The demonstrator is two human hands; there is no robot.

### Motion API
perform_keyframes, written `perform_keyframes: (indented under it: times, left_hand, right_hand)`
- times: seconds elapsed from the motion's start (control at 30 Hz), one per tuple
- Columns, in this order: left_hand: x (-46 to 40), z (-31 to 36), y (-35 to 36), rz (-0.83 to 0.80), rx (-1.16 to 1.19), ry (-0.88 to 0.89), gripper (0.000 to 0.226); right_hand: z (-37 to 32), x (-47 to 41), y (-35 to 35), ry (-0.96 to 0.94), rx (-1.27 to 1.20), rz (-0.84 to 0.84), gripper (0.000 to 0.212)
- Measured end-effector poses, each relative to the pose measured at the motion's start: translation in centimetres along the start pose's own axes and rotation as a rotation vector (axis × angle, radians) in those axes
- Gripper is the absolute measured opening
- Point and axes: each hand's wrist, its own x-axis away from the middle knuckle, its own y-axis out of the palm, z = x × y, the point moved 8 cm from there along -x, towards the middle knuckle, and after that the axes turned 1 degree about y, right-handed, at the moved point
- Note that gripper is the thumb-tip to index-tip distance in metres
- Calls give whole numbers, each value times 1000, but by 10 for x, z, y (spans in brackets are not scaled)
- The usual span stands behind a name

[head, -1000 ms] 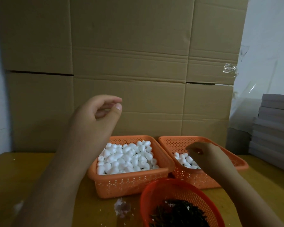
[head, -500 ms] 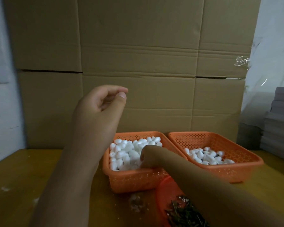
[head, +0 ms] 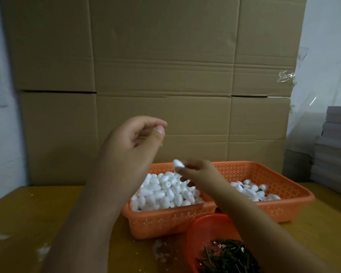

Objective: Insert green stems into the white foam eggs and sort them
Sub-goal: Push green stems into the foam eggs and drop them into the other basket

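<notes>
My right hand (head: 198, 174) pinches one white foam egg (head: 178, 164) just above the left orange basket (head: 165, 220), which is full of white foam eggs (head: 161, 194). My left hand (head: 132, 146) is raised higher, to the left of the egg. Its fingers are curled, with the thumb tip meeting the forefinger, and no stem shows between them. The right orange basket (head: 283, 206) holds a smaller layer of eggs (head: 252, 191). A round red basket (head: 203, 227) at the front holds a heap of dark green stems (head: 228, 257), partly hidden by my right forearm.
Large cardboard boxes (head: 165, 75) form a wall right behind the baskets. A stack of grey boards (head: 333, 146) stands at the right. White foam crumbs (head: 161, 251) lie on the wooden table (head: 28, 223) in front of the left basket.
My right hand went from the right basket into the left basket and has come up holding a foam egg. My left hand has stayed raised with its fingers pinched.
</notes>
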Motion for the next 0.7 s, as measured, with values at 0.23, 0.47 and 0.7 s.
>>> perform_keyframes:
  times: [0.23, 0.47, 0.7]
  left_hand:
    - [8, 10, 33, -96, -25, 44, 26]
    - [25, 45, 56, -175, -116, 219, 44]
    - [37, 62, 71, -147, -148, 324, 37]
  right_hand:
    - [-45, 69, -32, -72, -851, -183, 34]
    - [-71, 89, -47, -83, -911, -258, 37]
    - [-78, 94, -51, -111, -909, -296, 36]
